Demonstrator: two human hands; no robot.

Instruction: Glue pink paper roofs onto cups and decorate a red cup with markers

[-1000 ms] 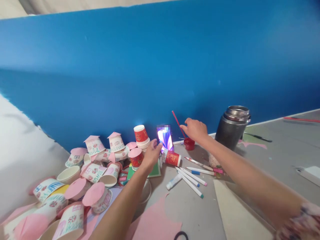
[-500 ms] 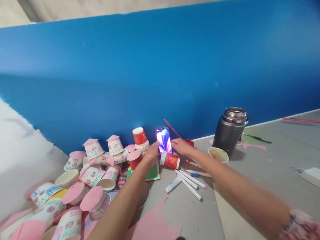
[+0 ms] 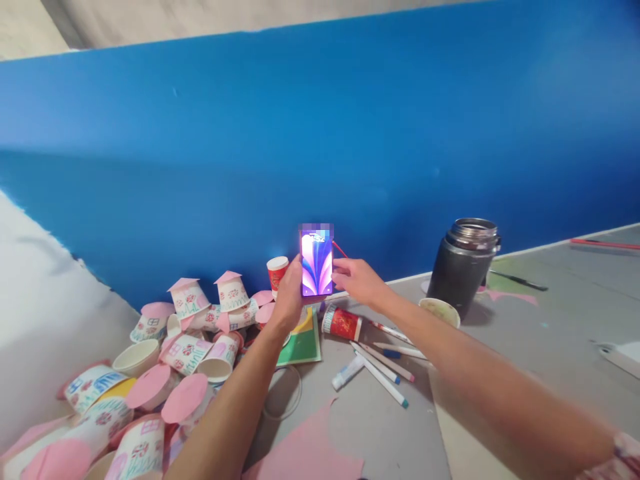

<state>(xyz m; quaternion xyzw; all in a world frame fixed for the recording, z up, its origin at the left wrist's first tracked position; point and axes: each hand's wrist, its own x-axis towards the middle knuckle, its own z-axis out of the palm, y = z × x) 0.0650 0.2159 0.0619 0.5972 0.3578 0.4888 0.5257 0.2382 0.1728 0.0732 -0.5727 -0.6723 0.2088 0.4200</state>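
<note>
A phone (image 3: 317,262) with a lit purple screen is held upright above the table, in front of the blue wall. My left hand (image 3: 287,300) grips its left edge and lower part. My right hand (image 3: 356,280) touches its right edge, fingers around the side. Just below lie a red paper cup (image 3: 343,322) on its side and a green card (image 3: 303,341). A red cup stack (image 3: 277,273) stands behind my left hand.
Many decorated paper cups with pink paper roofs (image 3: 187,333) are heaped at the left. Several markers (image 3: 383,363) lie below my right forearm. A dark metal flask (image 3: 463,263) and a small bowl (image 3: 440,310) stand at the right. Pink paper (image 3: 310,453) lies near the front.
The phone has been lifted from its leaning spot against the wall and now hangs higher, held by both hands. My right hand came left from the red lid to the phone.
</note>
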